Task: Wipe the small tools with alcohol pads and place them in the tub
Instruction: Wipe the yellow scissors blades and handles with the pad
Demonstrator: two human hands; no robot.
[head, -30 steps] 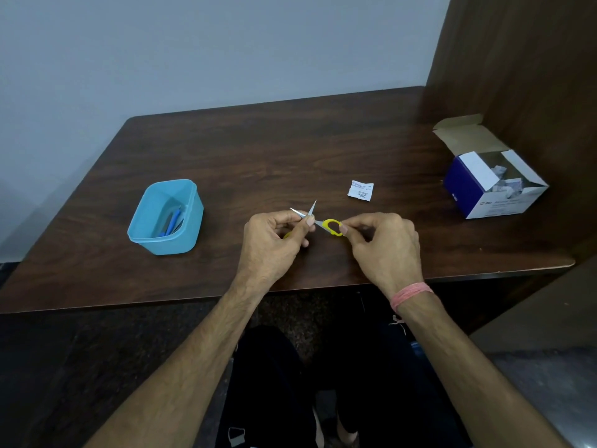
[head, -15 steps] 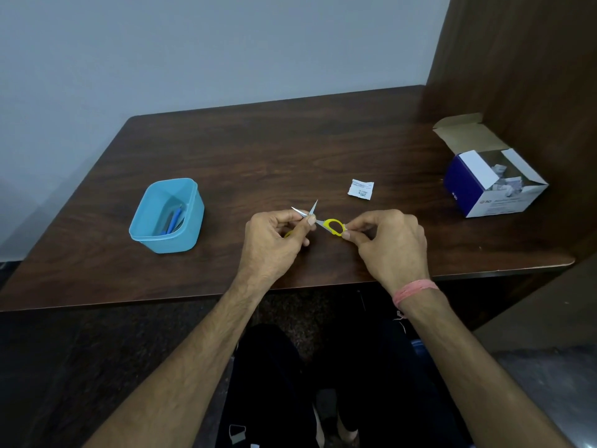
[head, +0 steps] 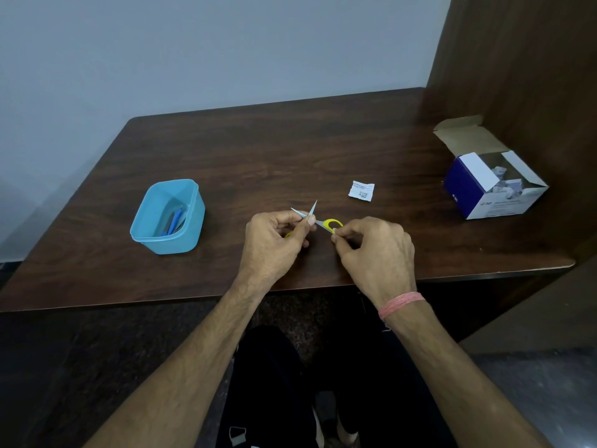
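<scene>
Head view, left to right: light blue plastic tub (head: pixel 168 218) on the dark wooden table (head: pixel 258 150); left hand (head: pixel 274 244) pinching the open yellow-handled small scissors (head: pixel 318 218) at the near centre; right hand (head: pixel 374 250) gripping their handle loop; white sachet (head: pixel 361 190); open blue-and-white cardboard box (head: pixel 494 185) far right.

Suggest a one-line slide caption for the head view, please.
Both hands, left and right, hold open yellow-handled scissors over the table, between blue tub and pad box.
</scene>
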